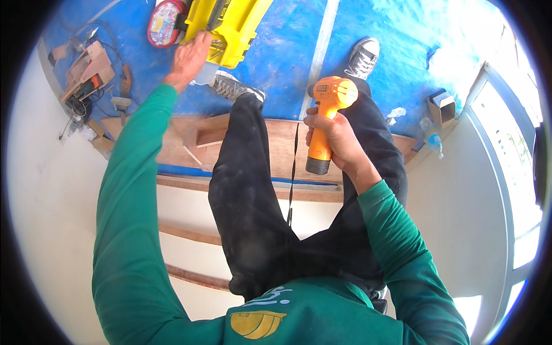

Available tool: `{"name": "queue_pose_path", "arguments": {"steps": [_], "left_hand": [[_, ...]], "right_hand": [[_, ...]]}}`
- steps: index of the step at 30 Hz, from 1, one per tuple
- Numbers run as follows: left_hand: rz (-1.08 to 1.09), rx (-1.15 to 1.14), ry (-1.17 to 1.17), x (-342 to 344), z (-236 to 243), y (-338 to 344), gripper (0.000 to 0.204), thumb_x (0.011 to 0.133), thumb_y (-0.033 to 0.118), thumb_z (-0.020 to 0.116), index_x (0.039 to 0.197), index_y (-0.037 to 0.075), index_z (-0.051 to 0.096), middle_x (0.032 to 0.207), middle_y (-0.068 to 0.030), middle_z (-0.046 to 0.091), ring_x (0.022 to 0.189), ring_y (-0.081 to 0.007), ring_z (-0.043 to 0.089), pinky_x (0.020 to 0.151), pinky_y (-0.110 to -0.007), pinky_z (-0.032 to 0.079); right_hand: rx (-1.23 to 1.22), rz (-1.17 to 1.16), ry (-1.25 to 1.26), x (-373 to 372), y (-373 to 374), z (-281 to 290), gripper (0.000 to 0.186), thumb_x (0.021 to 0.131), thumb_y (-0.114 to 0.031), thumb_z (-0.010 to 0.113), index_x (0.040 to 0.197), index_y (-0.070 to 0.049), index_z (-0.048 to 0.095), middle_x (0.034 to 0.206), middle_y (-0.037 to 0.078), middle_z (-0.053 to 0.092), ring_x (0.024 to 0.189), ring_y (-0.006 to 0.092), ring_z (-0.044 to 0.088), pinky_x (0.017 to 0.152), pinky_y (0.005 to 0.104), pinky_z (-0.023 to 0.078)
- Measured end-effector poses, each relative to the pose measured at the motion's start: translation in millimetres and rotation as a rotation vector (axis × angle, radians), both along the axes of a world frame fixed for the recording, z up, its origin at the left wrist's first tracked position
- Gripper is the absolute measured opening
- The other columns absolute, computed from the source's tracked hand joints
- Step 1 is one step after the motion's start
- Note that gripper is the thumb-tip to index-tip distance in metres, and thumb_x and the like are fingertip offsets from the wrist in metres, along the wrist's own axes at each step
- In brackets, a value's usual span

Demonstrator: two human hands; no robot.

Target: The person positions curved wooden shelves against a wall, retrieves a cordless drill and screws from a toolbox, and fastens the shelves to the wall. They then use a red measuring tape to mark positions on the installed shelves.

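My right hand is wrapped round the grip of an orange cordless drill, its dark battery end down and its nose pointing away to the left, over my right leg. At the upper left my left hand is at the near end of a yellow tool box. Its fingers are bent together over a compartment with small metal pieces; what they pinch, if anything, is hidden. A translucent grey flap hangs below the box, beside my left shoe.
A red-rimmed case lies left of the tool box on blue floor sheeting. Wood offcuts, cables and tools crowd the far left. Wooden boards span below my legs. At right are a plastic bottle and a small box.
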State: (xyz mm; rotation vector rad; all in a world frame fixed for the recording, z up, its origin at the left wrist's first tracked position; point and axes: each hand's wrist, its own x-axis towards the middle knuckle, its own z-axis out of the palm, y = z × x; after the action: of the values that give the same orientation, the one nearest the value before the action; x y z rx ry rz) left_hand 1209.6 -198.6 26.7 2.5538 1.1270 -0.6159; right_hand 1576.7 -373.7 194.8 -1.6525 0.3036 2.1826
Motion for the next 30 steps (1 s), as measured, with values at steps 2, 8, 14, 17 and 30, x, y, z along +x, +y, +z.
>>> {"name": "queue_pose_path", "arguments": {"steps": [2, 8, 14, 17, 30], "left_hand": [[-0.027, 0.001, 0.043, -6, 13, 7, 0.014, 0.103, 0.011, 0.059, 0.117, 0.008, 0.058, 0.112, -0.0124, 0.066, 0.096, -0.0337, 0.073, 0.076, -0.047, 0.06], [1.03, 0.018, -0.156, -32, 82, -36, 0.021, 0.109, 0.016, 0.057, 0.123, 0.001, 0.053, 0.116, -0.0189, 0.067, 0.105, -0.0318, 0.072, 0.087, -0.044, 0.062], [2.012, -0.306, -1.192, 8, 45, -93, 0.025, 0.115, 0.013, 0.045, 0.134, -0.003, 0.038, 0.141, -0.028, 0.053, 0.118, -0.0407, 0.068, 0.11, -0.056, 0.057], [1.894, -0.375, -1.258, 24, 0, -77, 0.025, 0.115, 0.012, 0.046, 0.133, -0.003, 0.039, 0.139, -0.0271, 0.056, 0.12, -0.0376, 0.067, 0.109, -0.05, 0.058], [1.917, -0.251, -0.927, 64, -54, -39, 0.018, 0.112, 0.009, 0.046, 0.126, -0.003, 0.044, 0.11, -0.0148, 0.065, 0.08, -0.0187, 0.066, 0.075, -0.031, 0.06]], "right_hand": [[-0.031, -0.006, -0.002, 0, -1, 0, 0.029, 0.086, -0.015, 0.073, 0.108, -0.003, 0.06, 0.086, 0.007, 0.061, 0.073, 0.0201, 0.066, 0.071, 0.0371, 0.054], [-0.029, 0.0, 0.003, 0, 3, 3, 0.028, 0.086, -0.014, 0.073, 0.108, -0.003, 0.06, 0.087, 0.007, 0.061, 0.073, 0.0202, 0.066, 0.072, 0.0379, 0.054], [-0.004, 0.035, 0.029, 1, 6, 3, 0.029, 0.086, -0.015, 0.073, 0.109, -0.003, 0.06, 0.089, 0.007, 0.061, 0.074, 0.0203, 0.066, 0.072, 0.038, 0.055], [-0.014, 0.073, -0.009, 4, 5, 2, 0.029, 0.087, -0.014, 0.073, 0.109, -0.003, 0.06, 0.088, 0.007, 0.061, 0.074, 0.0205, 0.066, 0.072, 0.0383, 0.055], [0.026, 0.032, 0.026, 7, 7, 5, 0.042, 0.087, -0.017, 0.073, 0.122, -0.001, 0.055, 0.088, 0.006, 0.06, 0.072, 0.018, 0.066, 0.071, 0.0348, 0.057]]}}
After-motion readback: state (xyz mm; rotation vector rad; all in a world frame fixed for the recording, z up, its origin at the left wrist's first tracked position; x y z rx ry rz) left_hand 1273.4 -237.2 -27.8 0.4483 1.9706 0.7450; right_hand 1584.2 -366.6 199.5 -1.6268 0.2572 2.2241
